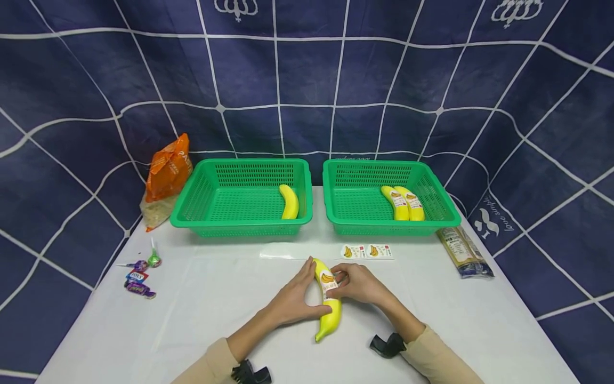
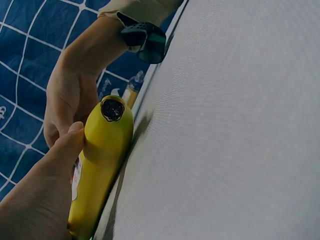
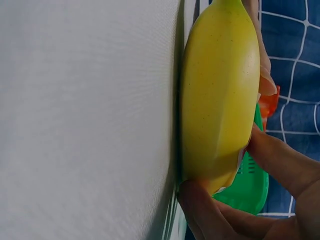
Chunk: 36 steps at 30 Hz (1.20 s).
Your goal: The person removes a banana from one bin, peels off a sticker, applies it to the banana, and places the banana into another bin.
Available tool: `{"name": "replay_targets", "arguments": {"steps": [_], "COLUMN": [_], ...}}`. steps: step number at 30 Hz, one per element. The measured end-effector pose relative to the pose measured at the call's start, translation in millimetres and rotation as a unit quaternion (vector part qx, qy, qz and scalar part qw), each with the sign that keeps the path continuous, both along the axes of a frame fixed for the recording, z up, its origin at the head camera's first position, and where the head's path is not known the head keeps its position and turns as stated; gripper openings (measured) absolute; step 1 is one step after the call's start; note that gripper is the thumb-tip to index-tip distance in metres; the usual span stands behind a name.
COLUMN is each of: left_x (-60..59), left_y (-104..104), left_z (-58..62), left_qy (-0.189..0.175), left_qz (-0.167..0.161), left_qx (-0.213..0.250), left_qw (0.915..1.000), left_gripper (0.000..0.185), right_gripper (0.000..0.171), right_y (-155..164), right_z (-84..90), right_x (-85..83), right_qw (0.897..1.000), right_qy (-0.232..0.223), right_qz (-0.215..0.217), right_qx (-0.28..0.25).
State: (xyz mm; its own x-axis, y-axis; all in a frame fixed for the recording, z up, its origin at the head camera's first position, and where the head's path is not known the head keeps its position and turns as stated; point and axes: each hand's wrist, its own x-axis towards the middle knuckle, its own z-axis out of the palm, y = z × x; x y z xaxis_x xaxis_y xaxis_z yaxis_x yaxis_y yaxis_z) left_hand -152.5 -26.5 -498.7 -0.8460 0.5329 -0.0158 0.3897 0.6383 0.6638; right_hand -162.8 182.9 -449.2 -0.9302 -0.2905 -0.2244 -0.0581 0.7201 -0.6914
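Note:
A yellow banana (image 1: 329, 321) lies on the white table in front of me, its stem end toward me and a banana-printed sticker (image 1: 329, 282) on its upper face. My left hand (image 1: 290, 301) holds it from the left, thumb across the near part and fingertips at the far end. From the right, my right hand (image 1: 362, 282) grips it with curled fingers, the thumb on the sticker. In the right wrist view, the right fingers (image 3: 200, 205) touch the banana's side low down near the table. The sticker's far edge is partly hidden there.
Behind stand a left green basket (image 1: 240, 226) with one plain banana (image 1: 289, 202) and a right one (image 1: 393, 228) with two stickered bananas (image 1: 400, 205). A sticker strip (image 1: 366, 251) lies before them. Candies (image 1: 139, 280) and an orange bag (image 1: 168, 170) are left, a packet (image 1: 462, 253) right.

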Motion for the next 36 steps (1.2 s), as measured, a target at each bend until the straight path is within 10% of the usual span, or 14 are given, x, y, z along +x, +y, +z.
{"name": "replay_targets", "arguments": {"steps": [21, 36], "left_x": [-3.0, -86.0], "left_y": [-2.5, 50.0], "left_z": [13.0, 62.7], "left_qy": [-0.002, 0.01], "left_qz": [-0.009, 0.057], "left_qx": [-0.005, 0.085], "left_qw": [0.9999, 0.9947], "left_gripper": [0.117, 0.113], "right_gripper": [0.045, 0.044], "right_y": [-6.6, -3.2], "right_z": [-1.8, -0.8], "right_x": [4.8, 3.3], "right_qw": [0.996, 0.994], "right_qy": [-0.024, -0.042], "right_qz": [-0.08, -0.097], "right_qx": [-0.016, -0.036]}}
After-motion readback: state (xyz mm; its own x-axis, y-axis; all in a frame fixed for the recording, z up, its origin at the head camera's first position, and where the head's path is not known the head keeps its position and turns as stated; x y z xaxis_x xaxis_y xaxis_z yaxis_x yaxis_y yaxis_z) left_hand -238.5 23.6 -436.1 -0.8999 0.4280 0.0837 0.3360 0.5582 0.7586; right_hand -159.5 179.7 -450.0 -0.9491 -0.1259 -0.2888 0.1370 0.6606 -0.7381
